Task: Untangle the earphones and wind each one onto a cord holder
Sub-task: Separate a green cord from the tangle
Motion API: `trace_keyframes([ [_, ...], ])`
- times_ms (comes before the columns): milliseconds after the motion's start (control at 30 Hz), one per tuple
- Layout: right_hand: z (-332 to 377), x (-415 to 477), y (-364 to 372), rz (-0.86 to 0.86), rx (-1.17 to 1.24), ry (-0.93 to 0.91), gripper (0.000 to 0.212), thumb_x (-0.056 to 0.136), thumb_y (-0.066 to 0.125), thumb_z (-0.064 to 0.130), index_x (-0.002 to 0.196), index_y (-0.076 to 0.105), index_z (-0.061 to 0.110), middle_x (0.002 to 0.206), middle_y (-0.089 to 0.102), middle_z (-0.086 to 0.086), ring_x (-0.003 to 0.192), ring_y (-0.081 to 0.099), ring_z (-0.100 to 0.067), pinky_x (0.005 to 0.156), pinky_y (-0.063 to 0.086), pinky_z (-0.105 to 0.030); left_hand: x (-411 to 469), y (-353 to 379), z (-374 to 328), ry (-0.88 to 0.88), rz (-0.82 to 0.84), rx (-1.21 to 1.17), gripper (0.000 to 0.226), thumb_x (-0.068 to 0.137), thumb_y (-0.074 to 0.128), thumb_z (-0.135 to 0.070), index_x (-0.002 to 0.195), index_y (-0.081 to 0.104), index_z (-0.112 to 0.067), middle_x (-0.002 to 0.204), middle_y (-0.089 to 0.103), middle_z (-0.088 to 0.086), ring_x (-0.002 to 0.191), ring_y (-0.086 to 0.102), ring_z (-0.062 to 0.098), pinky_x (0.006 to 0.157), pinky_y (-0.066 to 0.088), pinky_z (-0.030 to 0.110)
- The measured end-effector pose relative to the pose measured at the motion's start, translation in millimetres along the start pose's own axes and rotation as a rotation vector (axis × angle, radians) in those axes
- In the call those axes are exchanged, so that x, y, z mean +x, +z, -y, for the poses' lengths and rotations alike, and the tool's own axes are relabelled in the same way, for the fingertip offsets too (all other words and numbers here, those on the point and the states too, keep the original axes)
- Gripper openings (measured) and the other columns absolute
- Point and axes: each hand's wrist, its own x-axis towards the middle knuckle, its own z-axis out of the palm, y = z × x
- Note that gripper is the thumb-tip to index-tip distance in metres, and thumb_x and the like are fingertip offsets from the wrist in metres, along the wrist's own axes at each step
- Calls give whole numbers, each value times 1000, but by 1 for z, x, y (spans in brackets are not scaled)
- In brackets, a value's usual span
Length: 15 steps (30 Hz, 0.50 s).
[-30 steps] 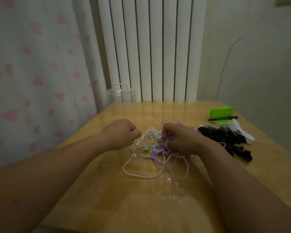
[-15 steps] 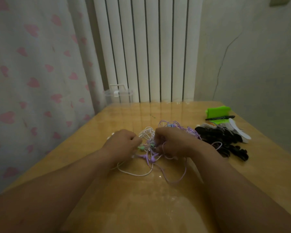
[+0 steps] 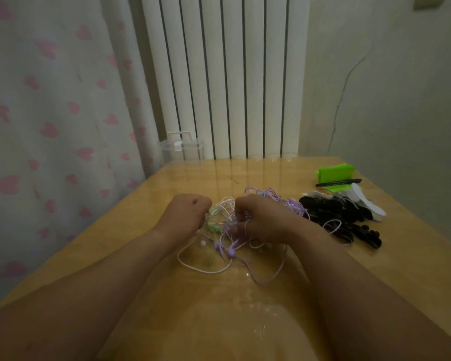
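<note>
A tangle of purple, white and green earphone cords (image 3: 229,241) lies on the wooden table (image 3: 182,319) between my hands. My left hand (image 3: 186,213) is curled and pinches cords at the tangle's left side. My right hand (image 3: 263,220) grips a bunch of purple cords at its right side, with loops spilling behind it. Purple earbuds and a white loop hang toward me below the hands. A heap of black cord holders (image 3: 341,217) sits to the right, with a white holder (image 3: 367,205) beside it.
A green object (image 3: 335,171) and a black pen (image 3: 339,182) lie at the table's far right. A clear plastic box (image 3: 182,148) stands past the far left corner, in front of a white radiator. A curtain hangs on the left, a wall on the right.
Both hands drew closer together over the tangle and lifted it slightly. The white loop shifted left and nearer to me.
</note>
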Motion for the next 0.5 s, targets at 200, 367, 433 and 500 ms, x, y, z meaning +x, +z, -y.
trace_keyframes([
  [200, 2, 1, 4, 32, 7, -13, 19, 89, 82, 29, 94, 67, 19, 103, 63, 2, 81, 72, -19, 66, 65, -37, -2, 8, -5, 14, 43, -57, 35, 82, 49, -30, 51, 48, -13, 52, 50, 3, 52, 42, 15, 54, 35, 32],
  [367, -1, 4, 10, 65, -157, -52, 27, 89, 80, 38, 77, 59, 26, 98, 58, 5, 90, 63, -21, 82, 57, -46, 1, 4, -19, 5, -20, -172, 41, 97, 48, -7, 56, 48, -6, 51, 48, 2, 48, 37, 12, 47, 31, 25],
  [433, -3, 5, 11, 69, -183, -47, 28, 89, 79, 40, 80, 61, 21, 99, 59, 2, 90, 61, -20, 85, 55, -47, 7, -7, -32, -57, -82, -385, 41, 98, 44, -8, 57, 47, -14, 49, 44, 1, 46, 33, 13, 44, 25, 25],
  [500, -3, 6, 10, 74, -205, -29, 32, 89, 79, 42, 79, 59, 19, 98, 60, 1, 89, 60, -21, 84, 56, -48, 16, -28, -43, -130, -144, -699, 44, 100, 42, -12, 57, 43, -20, 51, 36, 0, 45, 27, 12, 43, 20, 24],
])
